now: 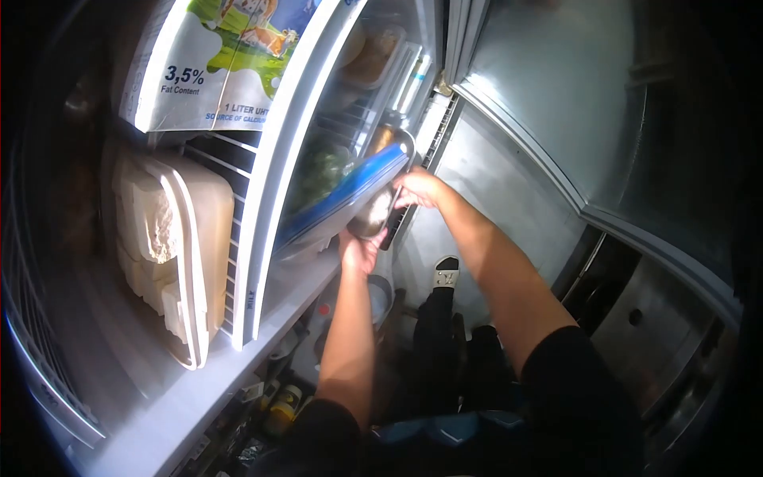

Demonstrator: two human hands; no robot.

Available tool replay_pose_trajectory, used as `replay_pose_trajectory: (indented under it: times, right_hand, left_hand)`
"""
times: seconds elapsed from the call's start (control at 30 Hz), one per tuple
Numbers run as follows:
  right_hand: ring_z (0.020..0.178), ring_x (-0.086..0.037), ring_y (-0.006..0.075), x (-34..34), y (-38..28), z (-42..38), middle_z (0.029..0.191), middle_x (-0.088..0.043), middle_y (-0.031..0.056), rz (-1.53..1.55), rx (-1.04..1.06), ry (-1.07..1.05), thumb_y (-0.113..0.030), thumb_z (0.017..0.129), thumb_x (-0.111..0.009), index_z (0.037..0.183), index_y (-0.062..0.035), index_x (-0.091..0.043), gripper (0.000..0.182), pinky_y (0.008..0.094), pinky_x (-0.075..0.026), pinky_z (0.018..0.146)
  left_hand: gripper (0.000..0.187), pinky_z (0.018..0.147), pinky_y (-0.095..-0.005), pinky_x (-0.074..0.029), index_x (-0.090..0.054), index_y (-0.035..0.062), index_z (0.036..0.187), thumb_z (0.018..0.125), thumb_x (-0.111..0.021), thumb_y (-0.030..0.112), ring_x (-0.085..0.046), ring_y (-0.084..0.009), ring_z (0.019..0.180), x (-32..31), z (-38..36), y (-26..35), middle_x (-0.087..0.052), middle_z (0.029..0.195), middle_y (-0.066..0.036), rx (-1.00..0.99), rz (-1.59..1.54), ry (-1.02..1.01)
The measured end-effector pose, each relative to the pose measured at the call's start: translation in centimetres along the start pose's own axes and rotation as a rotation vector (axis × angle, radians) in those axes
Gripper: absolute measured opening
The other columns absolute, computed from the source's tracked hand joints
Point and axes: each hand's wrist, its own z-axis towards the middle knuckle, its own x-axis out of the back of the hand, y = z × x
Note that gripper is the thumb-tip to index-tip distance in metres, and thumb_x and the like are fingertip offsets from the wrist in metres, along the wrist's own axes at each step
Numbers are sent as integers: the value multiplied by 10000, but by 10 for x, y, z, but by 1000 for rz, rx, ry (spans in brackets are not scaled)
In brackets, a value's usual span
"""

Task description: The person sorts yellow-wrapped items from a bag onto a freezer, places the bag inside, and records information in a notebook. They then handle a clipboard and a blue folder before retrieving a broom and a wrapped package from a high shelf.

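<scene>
Milk carton sits nearest the lens, up and left of the grip, marked 3,5%. Lidded plastic tub with white blocks in it: left of the grip, below the carton. Task item is the metal container, tilted between both hands at the fridge opening. Left hand clasps its lower end; right hand has fingers curled on its right edge. Blue-edged item overlaps it just above left hand; contact unclear. Shoe: below right hand, on the floor.
</scene>
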Motion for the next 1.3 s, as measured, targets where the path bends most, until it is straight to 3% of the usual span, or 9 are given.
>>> replay_pose_trajectory:
  times: [0.2, 0.37, 0.43, 0.47, 0.57, 0.73, 0.87, 1.03, 1.3]
  right_hand:
    - [951, -590, 364, 23, 27, 7, 971, -611, 249, -678, 416, 599, -277, 737, -650, 1014, 42, -546, 435, 372, -472, 813]
    - [1032, -495, 354, 180, 151, -153, 1069, -555, 153, -1782, 3, 326, -195, 722, -645, 899, -94, -601, 209, 422, -429, 876]
    - [925, -534, 265, 231, 185, -247, 1008, -558, 97, 36, -199, 1029, -200, 799, -621, 1094, -126, -525, 319, 401, -492, 730]
    - [863, -541, 217, 230, 160, -302, 971, -543, 65, 45, -189, 1125, -179, 818, -609, 1120, -133, -473, 335, 374, -501, 662]
    - [673, -565, 194, 258, 107, -404, 949, -570, 104, 94, 163, 1233, -37, 783, -608, 1207, -67, -441, 457, 289, -488, 523]
    - [512, -523, 158, 352, 17, -471, 750, -608, 115, -403, 349, 955, -255, 816, -623, 1101, -8, -547, 384, 286, -427, 434]
    - [604, -518, 188, 311, -2, -491, 820, -594, 127, -594, 231, 866, -310, 812, -604, 1114, -6, -544, 433, 305, -415, 513]
    - [719, -512, 225, 296, 0, -493, 909, -578, 143, -762, 140, 714, -380, 806, -581, 1131, -5, -539, 498, 329, -400, 613]
    - [902, -501, 284, 283, -1, -486, 1050, -551, 168, -1171, 15, 476, -491, 797, -543, 1158, -2, -531, 607, 366, -376, 772]
  left_hand:
    - [592, 694, -403, -563, -198, -22, 1332, 960, -321, 422, -622, -376, 854, -1, 20, 6, -331, 1311, -260, 54, 58, 73]
    - [437, 581, -347, -497, -396, 96, 1200, 920, -441, 429, -608, -224, 735, 35, -14, -27, -503, 987, -87, 101, 662, 146]
    - [326, 612, -319, -472, -524, 77, 984, 928, -446, 388, -576, -162, 708, 58, -61, -59, -560, 768, -45, -112, 1240, 103]
    - [409, 876, -411, -414, -547, 26, 1060, 928, -397, 383, -554, -360, 959, 68, -91, -67, -605, 1016, -186, 114, 1215, -60]
    - [376, 912, -389, -417, -586, 40, 1060, 880, -482, 353, -557, -313, 1028, 84, -196, -82, -599, 1095, -143, 105, 1455, -68]
    - [232, 690, -384, -490, -669, 55, 760, 817, -507, 210, -625, -274, 788, 126, -359, -133, -654, 846, -149, -35, 1601, 249]
    - [184, 566, -383, -469, -652, 50, 844, 835, -521, 179, -601, -220, 620, 65, -380, -150, -645, 754, -115, 299, 709, 730]
    - [270, 538, -243, -440, -546, 85, 1122, 874, -528, 190, -588, -131, 687, -51, -264, -161, -605, 897, -38, 55, 297, 278]
    - [294, 744, -368, -489, -607, 70, 1046, 807, -567, 237, -624, -275, 823, -124, -294, -178, -643, 933, -149, -293, 978, 172]
